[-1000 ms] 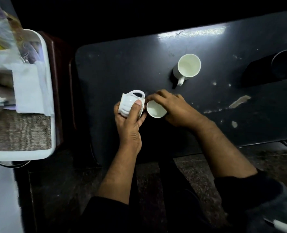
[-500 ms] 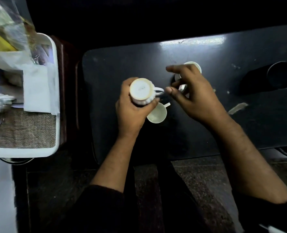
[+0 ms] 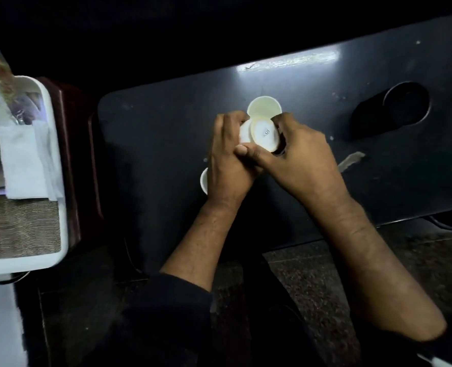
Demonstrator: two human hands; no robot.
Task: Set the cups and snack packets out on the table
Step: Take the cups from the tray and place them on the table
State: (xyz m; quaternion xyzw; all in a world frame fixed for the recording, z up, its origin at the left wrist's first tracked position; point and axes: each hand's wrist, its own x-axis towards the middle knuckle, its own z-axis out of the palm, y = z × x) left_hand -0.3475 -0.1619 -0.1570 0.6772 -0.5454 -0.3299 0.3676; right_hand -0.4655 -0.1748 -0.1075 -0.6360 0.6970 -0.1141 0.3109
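Dark tabletop (image 3: pixel 166 133), worn, pale chips and scuffs toward the right; a strip of glare near its far edge; dim room, black beyond the far edge; speckled stone floor (image 3: pixel 312 282) below the near edge. At left, a white tray (image 3: pixel 60 207) on a dark reddish-brown stand, holding a woven mat, folded white paper and clear snack packets (image 3: pixel 5 83), blurred. A dark cylindrical container (image 3: pixel 394 107) lies on its side at right, well apart from the hands.

White cup (image 3: pixel 264 133) held above mid-tabletop, tipped so its base faces the camera; flat round bottom with a yellowish rim ring and a small printed mark, unreadable. Left hand (image 3: pixel 227 162) grips its left side, fingers curled round the body; right hand (image 3: pixel 299 157) grips the right side, thumb across the near edge; the two thumbs touch.

Second cup (image 3: pixel 264 107) upright on the tabletop just beyond the held cup, cream interior showing. Third cup (image 3: pixel 204 181) partly hidden under the left hand, only its rim visible.
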